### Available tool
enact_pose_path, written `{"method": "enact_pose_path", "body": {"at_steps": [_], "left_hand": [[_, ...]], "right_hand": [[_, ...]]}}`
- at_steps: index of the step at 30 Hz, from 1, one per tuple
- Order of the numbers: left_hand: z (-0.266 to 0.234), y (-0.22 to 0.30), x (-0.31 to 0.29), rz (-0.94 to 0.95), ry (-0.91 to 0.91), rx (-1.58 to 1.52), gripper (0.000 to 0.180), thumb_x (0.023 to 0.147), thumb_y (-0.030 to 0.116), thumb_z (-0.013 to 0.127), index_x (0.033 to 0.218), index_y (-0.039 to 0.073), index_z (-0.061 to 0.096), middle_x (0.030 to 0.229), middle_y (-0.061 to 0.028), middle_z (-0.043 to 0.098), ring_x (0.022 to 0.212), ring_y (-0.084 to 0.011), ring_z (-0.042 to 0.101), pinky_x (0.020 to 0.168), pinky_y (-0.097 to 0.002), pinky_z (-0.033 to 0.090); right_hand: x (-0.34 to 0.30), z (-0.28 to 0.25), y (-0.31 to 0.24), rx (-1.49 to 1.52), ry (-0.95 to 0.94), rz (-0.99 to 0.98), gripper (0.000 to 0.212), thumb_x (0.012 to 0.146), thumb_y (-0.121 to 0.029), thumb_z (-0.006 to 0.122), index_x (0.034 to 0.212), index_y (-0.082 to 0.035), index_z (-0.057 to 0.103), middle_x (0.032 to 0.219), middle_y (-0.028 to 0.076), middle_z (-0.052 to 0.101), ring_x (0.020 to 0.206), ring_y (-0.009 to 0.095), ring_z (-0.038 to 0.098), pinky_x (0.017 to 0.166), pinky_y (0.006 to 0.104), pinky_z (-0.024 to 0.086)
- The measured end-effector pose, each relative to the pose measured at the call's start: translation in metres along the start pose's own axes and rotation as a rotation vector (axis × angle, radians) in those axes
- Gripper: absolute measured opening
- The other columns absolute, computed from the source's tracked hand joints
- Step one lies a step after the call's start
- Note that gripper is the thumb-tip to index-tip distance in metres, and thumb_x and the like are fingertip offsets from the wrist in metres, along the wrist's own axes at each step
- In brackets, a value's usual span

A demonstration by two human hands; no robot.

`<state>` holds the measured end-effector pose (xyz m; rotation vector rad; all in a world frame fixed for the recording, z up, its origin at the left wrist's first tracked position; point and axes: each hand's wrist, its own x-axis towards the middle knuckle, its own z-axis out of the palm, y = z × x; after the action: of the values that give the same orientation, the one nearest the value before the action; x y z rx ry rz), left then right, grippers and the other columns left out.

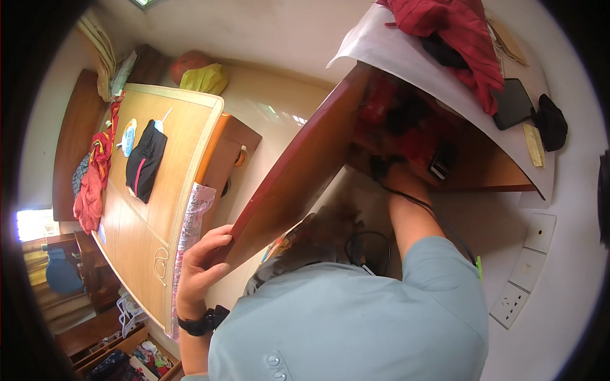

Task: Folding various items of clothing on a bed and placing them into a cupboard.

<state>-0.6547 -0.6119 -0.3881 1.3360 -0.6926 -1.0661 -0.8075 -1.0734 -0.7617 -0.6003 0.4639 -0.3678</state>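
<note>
Left hand (pixel 202 263) grips cabinet door (pixel 298 171) edge; right hand (pixel 397 174) reaches inside, grasp unclear.

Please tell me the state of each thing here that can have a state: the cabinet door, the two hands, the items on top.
Cabinet door: swung open.
Left hand: gripping the door's lower edge.
Right hand: reaching inside the cabinet, fingers hidden.
Red cloth: crumpled on the cabinet top.
Dark phone: lying flat, screen dark.

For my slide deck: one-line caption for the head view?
Left hand holds the cabinet door open while the right hand reaches inside.
</note>
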Motion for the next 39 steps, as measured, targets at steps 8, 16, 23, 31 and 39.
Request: {"method": "enact_pose_path", "body": {"at_steps": [8, 16, 23, 31, 39], "left_hand": [[-0.011, -0.003, -0.004, 0.015, -0.015, 0.021, 0.049, 0.075, -0.007, 0.063, 0.124, -0.001, 0.057, 0.137, -0.0172, 0.046, 0.127, -0.0269, 0.047, 0.108, -0.0384, 0.036], [-0.012, 0.002, 0.002, 0.044, -0.105, 0.059, 0.051, 0.075, -0.007, 0.062, 0.125, 0.000, 0.056, 0.138, -0.0155, 0.045, 0.126, -0.0251, 0.047, 0.107, -0.0365, 0.037], [-0.012, 0.002, -0.002, 0.021, -0.102, 0.091, 0.051, 0.077, -0.005, 0.060, 0.127, 0.000, 0.054, 0.139, -0.0148, 0.044, 0.128, -0.0236, 0.045, 0.108, -0.0358, 0.033], [-0.008, 0.001, -0.004, 0.006, -0.063, 0.074, 0.051, 0.076, -0.006, 0.059, 0.126, 0.000, 0.055, 0.139, -0.0156, 0.044, 0.128, -0.0248, 0.045, 0.108, -0.0364, 0.033], [-0.014, 0.003, -0.001, 0.020, -0.082, 0.105, 0.051, 0.076, -0.006, 0.061, 0.126, 0.000, 0.056, 0.137, -0.0166, 0.045, 0.127, -0.0262, 0.047, 0.107, -0.0356, 0.037]], "right_hand": [[-0.094, 0.031, -0.017, 0.188, 0.778, -0.071, 0.035, 0.088, -0.029, 0.060, 0.117, -0.009, 0.057, 0.095, 0.004, 0.064, 0.069, 0.017, 0.059, 0.055, 0.0324, 0.046], [-0.192, -0.091, 0.029, -1.119, 0.651, -0.098, 0.036, 0.086, -0.025, 0.059, 0.113, -0.001, 0.060, 0.099, 0.015, 0.066, 0.094, 0.030, 0.063, 0.077, 0.0362, 0.052], [-0.134, -0.049, 0.019, -1.290, 0.695, -0.512, 0.053, 0.080, -0.023, 0.064, 0.127, -0.005, 0.053, 0.125, 0.022, 0.055, 0.119, 0.033, 0.052, 0.102, 0.0433, 0.041], [-0.111, -0.027, -0.017, -1.152, 0.722, -0.439, 0.047, 0.081, -0.029, 0.063, 0.121, -0.006, 0.054, 0.110, 0.017, 0.056, 0.100, 0.029, 0.053, 0.086, 0.0408, 0.041], [-0.138, -0.022, -0.006, -1.065, 0.719, -0.362, 0.042, 0.083, -0.034, 0.062, 0.115, -0.008, 0.056, 0.095, 0.012, 0.057, 0.081, 0.025, 0.053, 0.069, 0.0384, 0.042]]}}
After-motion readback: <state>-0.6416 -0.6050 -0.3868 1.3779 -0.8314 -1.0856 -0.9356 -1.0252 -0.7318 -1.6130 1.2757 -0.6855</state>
